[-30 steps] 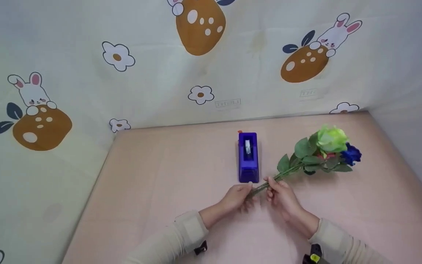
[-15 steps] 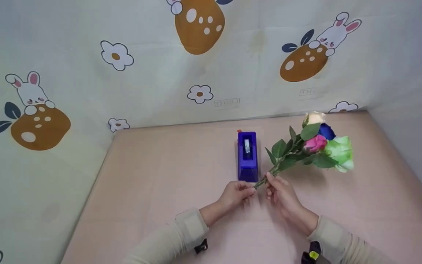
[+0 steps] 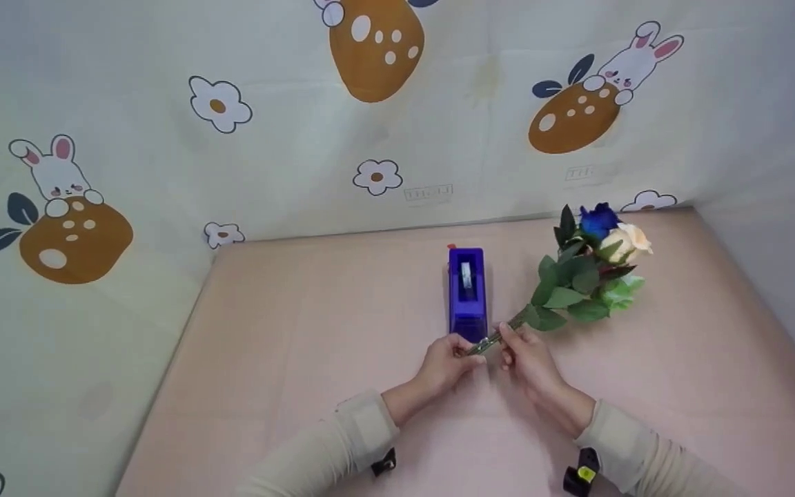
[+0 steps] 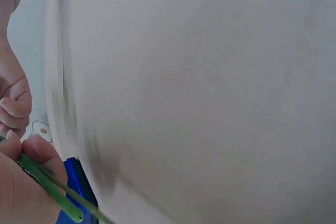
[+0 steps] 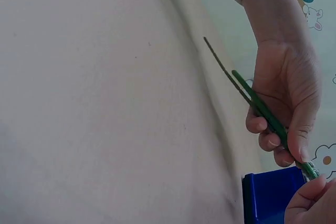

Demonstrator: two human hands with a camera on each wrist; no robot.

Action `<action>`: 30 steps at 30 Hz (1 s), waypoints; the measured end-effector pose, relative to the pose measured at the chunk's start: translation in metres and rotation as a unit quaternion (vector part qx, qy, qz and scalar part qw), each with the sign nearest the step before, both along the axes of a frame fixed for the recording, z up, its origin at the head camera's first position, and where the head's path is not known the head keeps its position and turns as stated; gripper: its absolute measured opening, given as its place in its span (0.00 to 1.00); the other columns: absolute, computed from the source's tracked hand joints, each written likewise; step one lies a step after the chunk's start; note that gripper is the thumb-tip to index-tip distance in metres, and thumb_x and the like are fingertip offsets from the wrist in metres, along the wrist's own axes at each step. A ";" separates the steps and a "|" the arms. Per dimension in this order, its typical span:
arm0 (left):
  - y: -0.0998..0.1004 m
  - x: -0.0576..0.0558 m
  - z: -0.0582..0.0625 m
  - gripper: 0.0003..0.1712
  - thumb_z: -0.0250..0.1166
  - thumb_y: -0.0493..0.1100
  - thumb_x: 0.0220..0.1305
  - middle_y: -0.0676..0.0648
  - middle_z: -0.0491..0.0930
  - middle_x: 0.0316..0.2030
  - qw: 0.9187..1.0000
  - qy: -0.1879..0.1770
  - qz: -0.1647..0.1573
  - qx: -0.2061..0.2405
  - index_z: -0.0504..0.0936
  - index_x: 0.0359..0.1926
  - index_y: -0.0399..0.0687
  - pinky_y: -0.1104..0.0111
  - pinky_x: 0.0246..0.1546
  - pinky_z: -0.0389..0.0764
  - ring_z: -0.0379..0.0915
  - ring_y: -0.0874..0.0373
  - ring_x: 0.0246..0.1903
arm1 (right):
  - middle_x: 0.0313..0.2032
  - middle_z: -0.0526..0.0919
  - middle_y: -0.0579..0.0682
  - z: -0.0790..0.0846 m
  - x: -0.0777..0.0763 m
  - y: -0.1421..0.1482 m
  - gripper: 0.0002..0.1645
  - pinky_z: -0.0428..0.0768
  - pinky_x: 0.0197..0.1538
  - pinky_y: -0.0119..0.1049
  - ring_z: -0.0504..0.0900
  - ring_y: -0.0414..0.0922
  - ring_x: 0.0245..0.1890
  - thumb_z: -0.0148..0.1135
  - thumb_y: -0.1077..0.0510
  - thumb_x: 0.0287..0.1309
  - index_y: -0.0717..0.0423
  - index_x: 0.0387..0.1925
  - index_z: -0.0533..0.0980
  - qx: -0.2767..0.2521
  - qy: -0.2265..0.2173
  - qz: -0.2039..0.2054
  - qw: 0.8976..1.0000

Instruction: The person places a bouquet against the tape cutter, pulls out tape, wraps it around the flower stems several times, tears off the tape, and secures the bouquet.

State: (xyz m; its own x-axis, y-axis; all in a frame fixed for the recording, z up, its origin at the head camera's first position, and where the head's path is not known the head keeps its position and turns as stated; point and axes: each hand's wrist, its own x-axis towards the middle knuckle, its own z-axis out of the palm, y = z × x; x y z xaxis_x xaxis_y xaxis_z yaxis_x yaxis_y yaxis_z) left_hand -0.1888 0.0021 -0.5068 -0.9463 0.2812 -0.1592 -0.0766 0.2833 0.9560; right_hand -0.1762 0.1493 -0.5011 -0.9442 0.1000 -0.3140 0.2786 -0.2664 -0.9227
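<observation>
A bunch of roses slants up to the right in the head view, with a blue rose [image 3: 599, 219], a cream rose [image 3: 625, 243] and a green rose [image 3: 618, 294] over dark leaves. My left hand [image 3: 444, 366] grips the lower stems [image 5: 268, 115], whose bare ends stick out past the palm in the right wrist view. Higher up, my right hand [image 3: 533, 366] pinches the stems between thumb and fingers. Shiny clear tape [image 5: 311, 169] shows on the stems between the hands. A blue tape dispenser [image 3: 467, 297] stands just beyond the left hand.
A pinkish cloth covers the table [image 3: 315, 310]. Printed curtains [image 3: 287, 152] with rabbits and flowers hang along its back and sides. Black wrist mounts [image 3: 580, 473] sit under both cuffs.
The bunch has turned about its stems: the blue rose swung to the top, the green one lower, and the pink one out of sight. Both hands stay near the same spot, fingers shifting on the stems.
</observation>
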 end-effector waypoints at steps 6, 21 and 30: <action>-0.004 -0.002 0.002 0.14 0.54 0.42 0.66 0.35 0.81 0.28 0.997 -0.025 -0.076 -0.005 0.76 0.38 0.31 0.73 0.16 0.70 0.69 0.61 0.18 | 0.19 0.63 0.44 -0.003 0.001 0.007 0.17 0.65 0.23 0.27 0.62 0.36 0.17 0.43 0.58 0.68 0.68 0.48 0.68 -0.002 0.015 0.039 0.999; -0.003 -0.007 0.002 0.10 0.60 0.34 0.59 0.35 0.82 0.28 0.998 -0.057 -0.018 0.011 0.81 0.36 0.28 0.77 0.15 0.66 0.66 0.66 0.14 | 0.15 0.66 0.44 -0.009 -0.009 0.005 0.17 0.65 0.19 0.27 0.63 0.36 0.12 0.53 0.55 0.63 0.55 0.19 0.67 -0.005 -0.002 0.005 1.000; -0.007 -0.013 0.004 0.12 0.64 0.35 0.56 0.44 0.82 0.25 0.998 -0.058 -0.010 0.024 0.82 0.39 0.31 0.74 0.21 0.70 0.69 0.65 0.19 | 0.12 0.63 0.43 0.000 -0.011 0.002 0.16 0.59 0.17 0.25 0.59 0.35 0.10 0.45 0.60 0.67 0.57 0.25 0.74 -0.077 0.020 0.003 0.997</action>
State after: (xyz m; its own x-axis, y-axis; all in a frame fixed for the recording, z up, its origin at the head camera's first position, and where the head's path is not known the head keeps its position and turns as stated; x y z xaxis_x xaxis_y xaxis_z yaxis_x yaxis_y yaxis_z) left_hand -0.2021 -0.0048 -0.5032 -0.9166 0.3100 -0.2525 -0.1818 0.2392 0.9538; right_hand -0.1876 0.1517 -0.5015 -0.9569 0.0480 -0.2866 0.2437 -0.4045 -0.8815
